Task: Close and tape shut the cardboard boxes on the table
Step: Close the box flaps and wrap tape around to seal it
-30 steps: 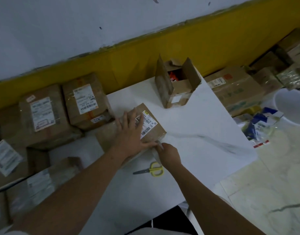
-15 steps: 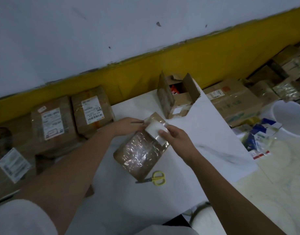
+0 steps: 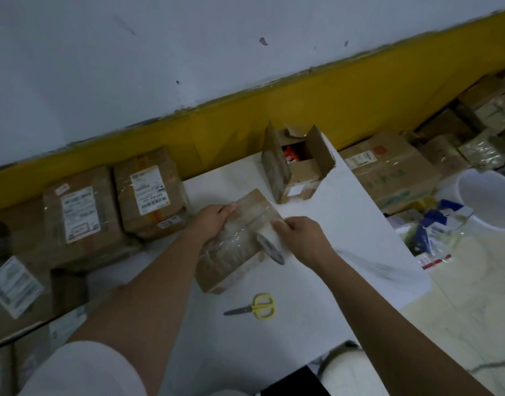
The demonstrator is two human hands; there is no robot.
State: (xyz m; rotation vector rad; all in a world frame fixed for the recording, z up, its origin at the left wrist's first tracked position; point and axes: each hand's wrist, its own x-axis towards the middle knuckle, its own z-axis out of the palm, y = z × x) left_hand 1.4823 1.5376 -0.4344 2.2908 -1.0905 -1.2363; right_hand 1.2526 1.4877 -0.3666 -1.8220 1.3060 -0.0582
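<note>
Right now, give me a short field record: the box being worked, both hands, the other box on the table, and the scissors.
wrapped box: closed, shiny clear tape over its top, held between both hands
left hand: grips the wrapped box's far left edge
right hand: holds a tape roll against the box's right side
open box: upright behind, flaps up, something red inside, not yet taped
scissors: yellow handles, lying on the table nearer the person, untouched

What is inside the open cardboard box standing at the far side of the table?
Between the upright flaps of the open box, something orange-red shows near the top. An inner flap and the walls hide the rest, so what it is cannot be told.
</note>
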